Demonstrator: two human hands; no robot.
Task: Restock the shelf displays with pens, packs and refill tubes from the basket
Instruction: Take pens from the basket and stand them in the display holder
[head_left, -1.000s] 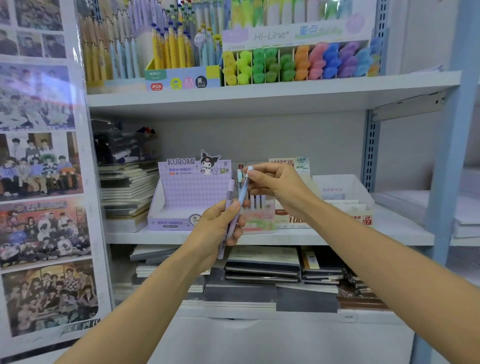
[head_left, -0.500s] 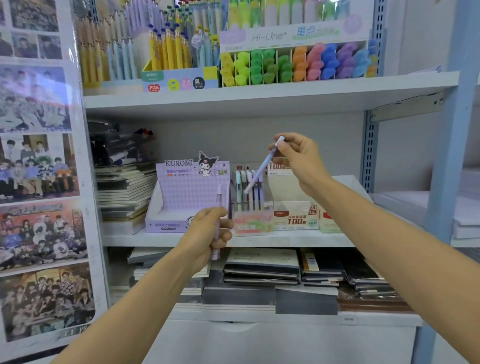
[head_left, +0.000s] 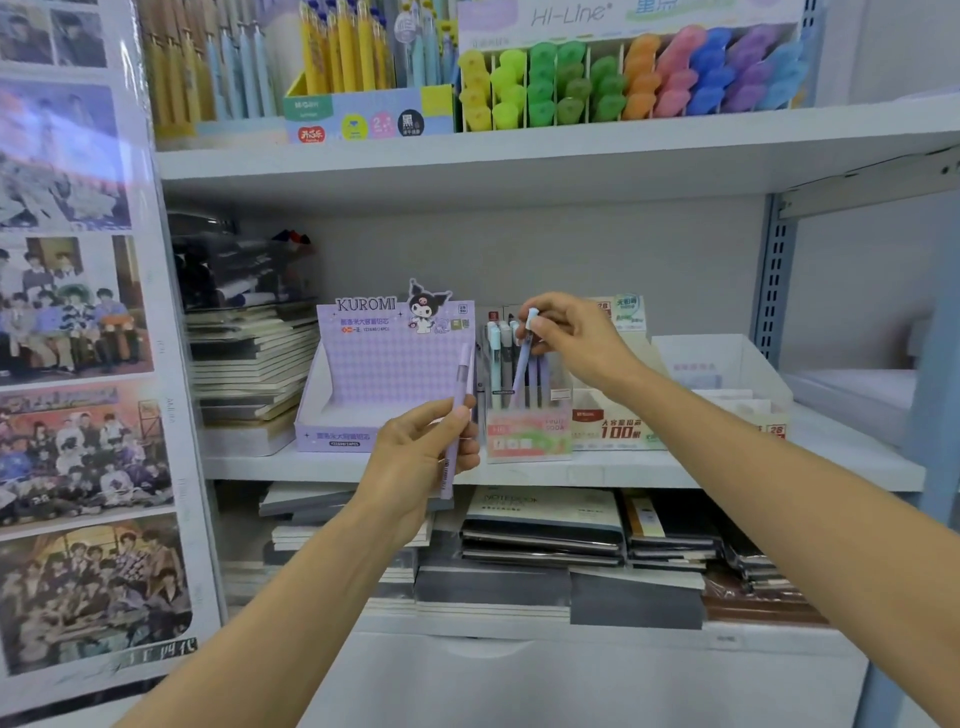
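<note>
The right hand (head_left: 569, 332) pinches a lilac pen (head_left: 523, 364), lowering it into the clear pen holder (head_left: 527, 415) at centre. At eight o'clock, the left hand (head_left: 421, 457) grips another pen (head_left: 457, 415). A tilted entry could jam against standing pens.

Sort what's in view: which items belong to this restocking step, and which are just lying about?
In play: right hand lowering purple pen into clear pen holder; left hand holding lilac pen.

Lying about: Kuromi box, highlighters, notebook stacks, posters.
</note>
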